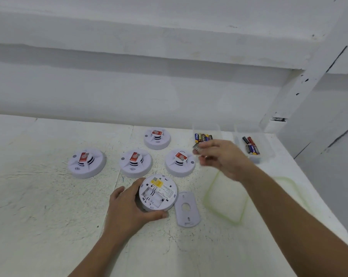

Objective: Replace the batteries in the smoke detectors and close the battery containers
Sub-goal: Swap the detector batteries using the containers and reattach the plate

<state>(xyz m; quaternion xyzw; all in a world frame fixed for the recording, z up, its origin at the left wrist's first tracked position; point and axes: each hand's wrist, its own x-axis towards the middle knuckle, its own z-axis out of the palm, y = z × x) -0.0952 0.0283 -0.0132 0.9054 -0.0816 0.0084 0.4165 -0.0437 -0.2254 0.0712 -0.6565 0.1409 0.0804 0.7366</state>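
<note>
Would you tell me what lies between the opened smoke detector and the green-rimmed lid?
The head view shows the detached grey cover plate lying flat there, nearer the detector than the lid.

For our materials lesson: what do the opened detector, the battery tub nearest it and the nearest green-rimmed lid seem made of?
Opened detector: matte white plastic, likely; moulded ribs and clips show. Battery tub: clear plastic, probably; batteries show through. Green-rimmed lid: translucent plastic; the green edge may be a rubbery seal.

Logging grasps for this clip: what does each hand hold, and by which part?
Left hand grips the overturned smoke detector by its rim. Right hand pinches what look like batteries; blur hides by which part.
</note>
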